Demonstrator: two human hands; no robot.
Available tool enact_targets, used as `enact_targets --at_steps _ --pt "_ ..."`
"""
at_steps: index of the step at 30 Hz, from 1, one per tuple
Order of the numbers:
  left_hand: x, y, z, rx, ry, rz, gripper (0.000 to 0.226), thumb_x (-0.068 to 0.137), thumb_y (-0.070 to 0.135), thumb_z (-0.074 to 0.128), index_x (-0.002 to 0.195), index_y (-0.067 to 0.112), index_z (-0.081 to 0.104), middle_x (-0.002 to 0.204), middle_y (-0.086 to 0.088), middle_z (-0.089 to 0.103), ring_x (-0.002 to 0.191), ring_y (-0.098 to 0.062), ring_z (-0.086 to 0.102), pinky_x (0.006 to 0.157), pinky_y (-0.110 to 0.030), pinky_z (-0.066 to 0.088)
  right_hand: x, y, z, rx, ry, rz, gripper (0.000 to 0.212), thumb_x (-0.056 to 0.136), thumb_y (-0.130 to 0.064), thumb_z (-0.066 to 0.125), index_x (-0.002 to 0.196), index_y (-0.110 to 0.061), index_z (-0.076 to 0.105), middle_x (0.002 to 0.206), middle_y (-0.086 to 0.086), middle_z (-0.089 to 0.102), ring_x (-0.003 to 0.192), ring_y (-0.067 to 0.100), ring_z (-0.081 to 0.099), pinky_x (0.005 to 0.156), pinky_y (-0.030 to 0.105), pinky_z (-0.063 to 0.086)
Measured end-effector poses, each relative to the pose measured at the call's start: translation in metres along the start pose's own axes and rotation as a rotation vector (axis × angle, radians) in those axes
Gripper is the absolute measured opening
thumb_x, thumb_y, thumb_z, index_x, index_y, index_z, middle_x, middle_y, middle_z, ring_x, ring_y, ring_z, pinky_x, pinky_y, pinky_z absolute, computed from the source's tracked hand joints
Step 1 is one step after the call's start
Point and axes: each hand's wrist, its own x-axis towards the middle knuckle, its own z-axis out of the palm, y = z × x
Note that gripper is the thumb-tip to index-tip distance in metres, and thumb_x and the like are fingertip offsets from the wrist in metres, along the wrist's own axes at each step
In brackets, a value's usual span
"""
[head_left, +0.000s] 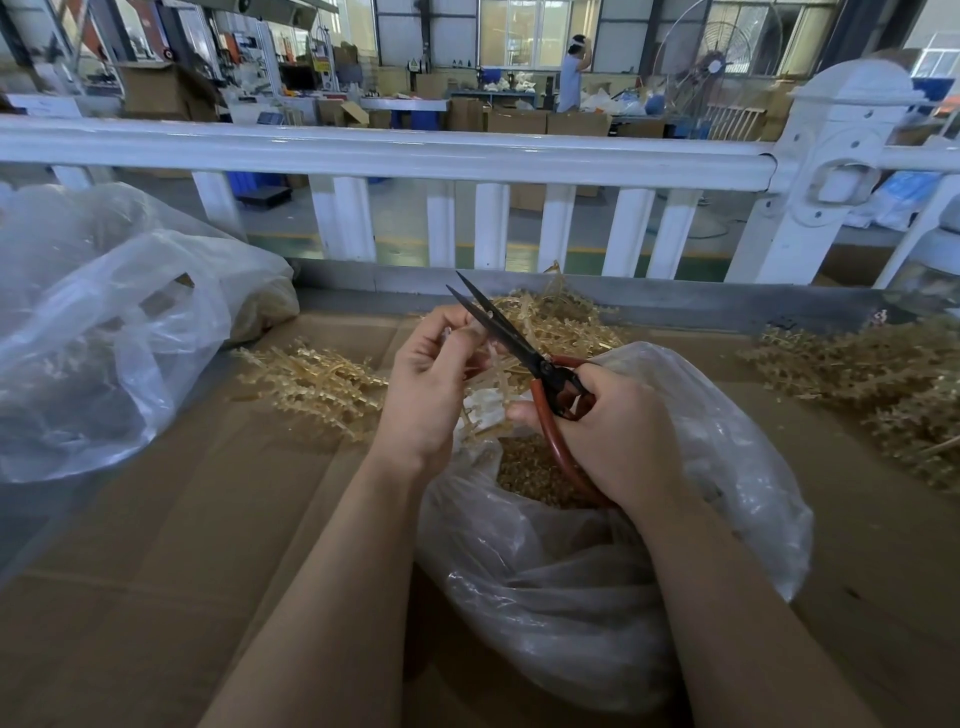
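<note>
Gripping the red loops of the scissors (511, 338), the right hand (618, 431) has its fingers curled through and around them, so most of the lower loop is covered and its end is lost behind the wrist. The 2 dark blades stand slightly parted and point up and away, toward the white railing (415, 156). The left hand (426, 384) pinches a pale gold plastic strip (497, 371) at its fingertips, right against the blades; the fingers hide the pinched end, and whether the blades touch the strip cannot be made out. Both hands hover over the open clear bag (571, 597), where small gold pieces (535, 473) show only through the mouth, the rest blurred by crinkled film. The bag sits on the cardboard-covered table (182, 519). Heaps of the same gold strips lie left of the hands (311, 384), behind them (561, 322) and at the right (883, 379), that last one cut off by the frame edge. A larger clear bag (104, 338) at the left is also cropped, its contents indistinct.
</note>
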Motion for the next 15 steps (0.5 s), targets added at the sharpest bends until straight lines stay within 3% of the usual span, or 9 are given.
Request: enact_targets --at_steps 4,10,13,15 --pt "-0.0005 0.0009 0.0007 -0.014 -0.01 -0.003 0.048 0.101 0.006 0.048 0.068 0.036 0.068 0.07 0.014 0.063 0.067 0.0 0.056 0.069 -0.016 0.048 0.0001 0.0001 0.0008 0.012 0.009 -0.008 0.062 0.063 -0.087 0.056 0.066 -0.026 0.058 0.058 -0.012 0.058 0.057 0.004 0.056 0.05 0.014 0.035" --pt "0.0013 -0.0021 -0.0001 -0.031 0.02 -0.028 0.023 0.101 0.007 0.049 0.082 0.017 0.059 0.073 0.008 0.063 0.073 -0.009 0.056 0.069 -0.017 0.049 0.0001 -0.0019 0.0004 0.043 0.043 -0.047 0.054 0.065 -0.08 0.062 0.056 -0.03 0.043 0.048 -0.016 0.043 0.06 -0.004 0.054 0.057 0.009 0.039" --pt "0.0015 -0.0028 -0.0001 -0.047 0.049 -0.057 0.021 0.1 0.008 0.051 0.081 0.015 0.058 0.07 0.003 0.057 0.062 -0.007 0.05 0.06 -0.016 0.046 0.0016 -0.0007 0.001 0.037 0.018 -0.001 0.056 0.065 -0.08 0.064 0.061 -0.025 0.054 0.054 -0.012 0.054 0.054 0.003 0.055 0.051 0.013 0.04" --pt "0.0018 -0.0026 -0.0005 -0.058 0.085 -0.084 0.018 0.099 0.008 0.054 0.082 0.013 0.059 0.07 0.0 0.056 0.058 -0.007 0.049 0.055 -0.017 0.046 0.0031 0.0009 0.0017 0.088 -0.004 0.058 0.053 0.069 -0.076 0.069 0.071 -0.023 0.066 0.061 -0.009 0.064 0.06 0.005 0.061 0.054 0.019 0.046"
